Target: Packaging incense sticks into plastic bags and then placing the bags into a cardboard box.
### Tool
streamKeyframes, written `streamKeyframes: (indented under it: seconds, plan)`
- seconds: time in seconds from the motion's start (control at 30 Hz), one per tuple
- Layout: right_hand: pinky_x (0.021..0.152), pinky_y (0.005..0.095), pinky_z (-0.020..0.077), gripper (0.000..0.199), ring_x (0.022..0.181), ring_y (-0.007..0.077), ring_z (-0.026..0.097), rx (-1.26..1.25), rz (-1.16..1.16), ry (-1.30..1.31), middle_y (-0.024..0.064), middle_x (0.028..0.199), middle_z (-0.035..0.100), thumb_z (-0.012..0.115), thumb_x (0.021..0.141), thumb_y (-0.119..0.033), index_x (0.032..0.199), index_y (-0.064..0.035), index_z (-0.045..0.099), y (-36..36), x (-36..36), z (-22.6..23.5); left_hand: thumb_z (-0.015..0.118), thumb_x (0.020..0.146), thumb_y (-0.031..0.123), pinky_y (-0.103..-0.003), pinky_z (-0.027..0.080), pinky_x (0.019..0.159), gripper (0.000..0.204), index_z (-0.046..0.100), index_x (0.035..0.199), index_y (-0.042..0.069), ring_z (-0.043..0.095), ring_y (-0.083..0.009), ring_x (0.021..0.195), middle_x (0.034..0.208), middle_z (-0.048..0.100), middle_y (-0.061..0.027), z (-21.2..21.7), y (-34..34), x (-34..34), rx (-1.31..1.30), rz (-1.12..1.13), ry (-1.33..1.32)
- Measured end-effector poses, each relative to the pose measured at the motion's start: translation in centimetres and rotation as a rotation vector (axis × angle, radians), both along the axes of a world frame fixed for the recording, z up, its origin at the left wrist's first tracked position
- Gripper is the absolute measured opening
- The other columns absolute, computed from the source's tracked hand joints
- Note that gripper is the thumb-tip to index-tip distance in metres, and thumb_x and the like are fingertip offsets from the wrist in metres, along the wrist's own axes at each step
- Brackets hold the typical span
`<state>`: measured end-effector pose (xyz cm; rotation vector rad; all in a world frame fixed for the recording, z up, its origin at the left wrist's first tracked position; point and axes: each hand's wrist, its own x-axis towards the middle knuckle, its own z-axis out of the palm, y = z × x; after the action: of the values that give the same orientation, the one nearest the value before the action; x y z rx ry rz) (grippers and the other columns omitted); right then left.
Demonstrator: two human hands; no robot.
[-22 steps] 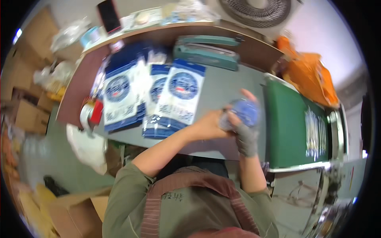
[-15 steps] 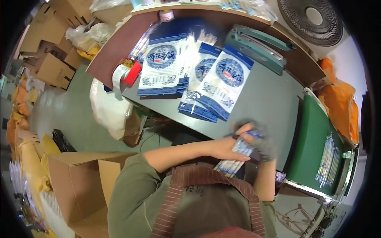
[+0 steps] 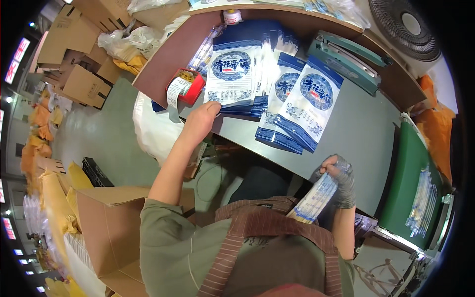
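Note:
A stack of white-and-blue printed plastic bags (image 3: pixel 229 74) lies at the desk's left side. My left hand (image 3: pixel 200 121) is at the stack's near left corner, its thumb and fingers closed on the edge of a bag. In a dark grey glove, my right hand (image 3: pixel 339 173) is wrapped round the upper end of a bundle of slim wrapped chopsticks (image 3: pixel 312 200) with blue-patterned sleeves. The bundle slants down toward my apron, over the desk's front edge. More bags of the same print (image 3: pixel 311 101) lie fanned out, partly overlapping, between my hands.
A green bag sealer (image 3: pixel 346 62) stands at the back of the grey desk (image 3: pixel 363 133). Left of the stack is a red box (image 3: pixel 190 91) with a tape roll. Several wrapped chopsticks (image 3: pixel 420 203) lie on a green surface (image 3: pixel 403 173) at right. An open carton (image 3: pixel 111 237) stands at my left.
My left hand has left the chopstick bundle and reached out left to the bag stack. The right hand keeps the bundle, now low by the desk edge. The whole view has shifted slightly.

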<state>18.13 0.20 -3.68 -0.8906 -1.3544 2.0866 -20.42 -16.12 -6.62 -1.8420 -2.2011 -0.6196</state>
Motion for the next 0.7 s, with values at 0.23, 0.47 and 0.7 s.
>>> streamKeyframes:
  seconds: [0.23,0.47,0.7]
  plan:
    - [0.065,0.0284,0.0523,0.021,0.069,0.0158,0.061,-0.011,0.007,0.022,0.0090,0.076,0.063,0.069,0.076,-0.018,0.086,-0.0017,0.062,-0.5,-0.3,0.8,0.067,0.086,0.014,-0.027,0.045,0.066,0.018,0.062,0.092,-0.002,0.055,-0.0146,0.070,0.080,0.060,-0.0066,2.0,3.0,-3.3,-0.102,0.011,-0.599]
    - [0.067,0.0288,0.0521,0.019,0.070,0.0161,0.061,0.009,-0.050,-0.031,0.0076,0.074,0.063,0.068,0.077,-0.019,0.086,-0.0025,0.062,-0.7,1.2,1.4,0.064,0.086,0.008,-0.026,0.046,0.069,0.013,0.066,0.094,-0.001,0.058,-0.0143,0.076,0.080,0.062,-0.0057,5.6,7.2,-0.5,0.043,0.017,-0.638]
    - [0.073,0.0279,0.0509,0.025,0.083,0.0148,0.061,0.246,-0.181,0.030,0.0072,0.088,0.061,0.069,0.079,-0.022,0.092,-0.0027,0.060,-2.3,2.9,0.9,0.058,0.075,0.001,-0.039,0.047,0.068,0.005,0.057,0.078,0.005,0.059,-0.0358,0.080,0.089,0.059,-0.0133,-0.4,13.2,23.6,-0.067,-0.513,-0.500]
